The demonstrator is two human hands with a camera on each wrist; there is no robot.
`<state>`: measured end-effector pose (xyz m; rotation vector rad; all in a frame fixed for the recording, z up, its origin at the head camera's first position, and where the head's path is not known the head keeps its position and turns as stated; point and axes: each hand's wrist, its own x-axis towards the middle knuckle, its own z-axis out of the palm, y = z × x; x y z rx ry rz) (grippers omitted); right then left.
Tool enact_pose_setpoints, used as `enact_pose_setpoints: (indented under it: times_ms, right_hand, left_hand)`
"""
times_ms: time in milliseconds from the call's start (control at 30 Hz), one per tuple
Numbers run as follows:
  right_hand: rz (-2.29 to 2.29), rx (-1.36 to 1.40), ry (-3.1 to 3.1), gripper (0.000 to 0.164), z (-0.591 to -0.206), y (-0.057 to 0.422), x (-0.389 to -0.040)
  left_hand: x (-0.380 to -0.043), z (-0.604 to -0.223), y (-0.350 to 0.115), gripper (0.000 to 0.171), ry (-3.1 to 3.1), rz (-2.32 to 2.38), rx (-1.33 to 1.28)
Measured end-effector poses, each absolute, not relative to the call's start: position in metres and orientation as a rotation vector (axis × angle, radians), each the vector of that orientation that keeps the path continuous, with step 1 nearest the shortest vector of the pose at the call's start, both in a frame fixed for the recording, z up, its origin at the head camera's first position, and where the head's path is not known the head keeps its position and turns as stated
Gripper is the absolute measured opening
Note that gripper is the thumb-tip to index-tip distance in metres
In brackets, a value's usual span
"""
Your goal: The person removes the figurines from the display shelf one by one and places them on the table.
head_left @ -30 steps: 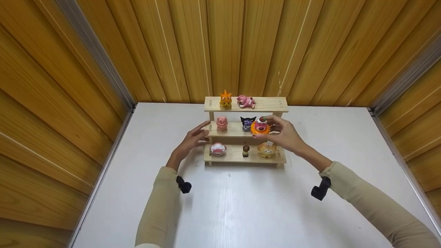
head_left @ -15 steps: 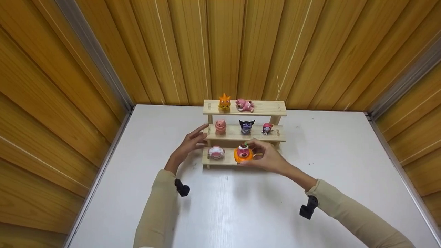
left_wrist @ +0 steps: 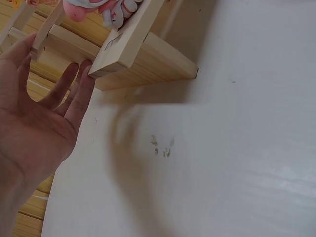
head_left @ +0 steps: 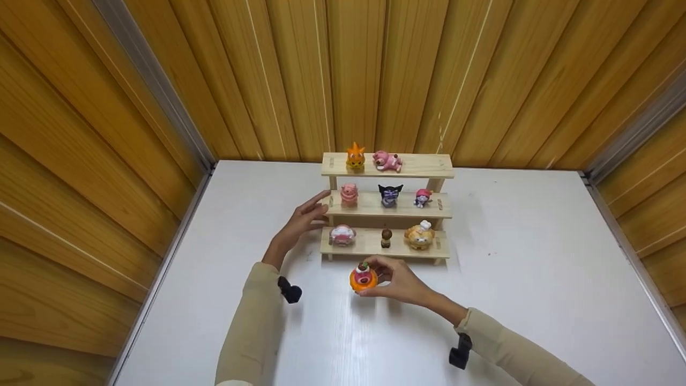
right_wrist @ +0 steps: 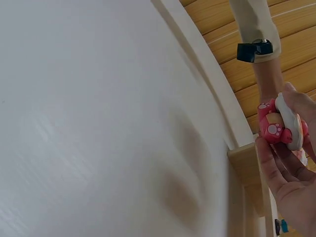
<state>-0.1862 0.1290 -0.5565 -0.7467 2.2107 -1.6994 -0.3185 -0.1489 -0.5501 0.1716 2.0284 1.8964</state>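
My right hand point(head_left: 401, 282) pinches a pink bear figurine point(head_left: 363, 278) with an orange ring round it and a white-and-green top, held over the table in front of the shelf. Its pink paws and a white edge show between thumb and fingers in the right wrist view. At the left end of the three-tier wooden shelf point(head_left: 367, 249), my left hand point(head_left: 300, 224) rests its extended fingers against the boards. In the left wrist view, fingertips point(left_wrist: 86, 69) touch the end of the lower board, palm point(left_wrist: 37, 128) facing the camera.
On the top tier stand an orange spiky figurine point(head_left: 355, 157) and a lying pink bear point(head_left: 388, 161). The middle tier bears a pink point(head_left: 349, 194), a black-eared point(head_left: 390, 196) and a red-hatted figurine point(head_left: 422, 198). Below are a pink-and-white point(head_left: 342, 236), a small brown-headed point(head_left: 386, 238) and a chef-hatted figurine point(head_left: 419, 237).
My right hand has carried the pink bear figurine from before the middle tier, down and left past the bottom tier, to above the table. My left hand stays at the shelf's end.
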Motion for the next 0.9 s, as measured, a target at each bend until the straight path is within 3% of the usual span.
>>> enact_pose_setpoints:
  times_ms: [433, 900]
  right_hand:
    - [-1.638, -0.893, 2.325, 0.049, -0.585, 0.107, -0.179]
    - [-1.586, -0.829, 2.380, 0.050, -0.597, 0.093, -0.181]
  left_hand:
    - [-0.315, -0.548, -0.149, 0.053, 2.006, 1.935, 0.207]
    - [-0.315, -0.549, -0.150, 0.052, 2.014, 1.905, 0.189]
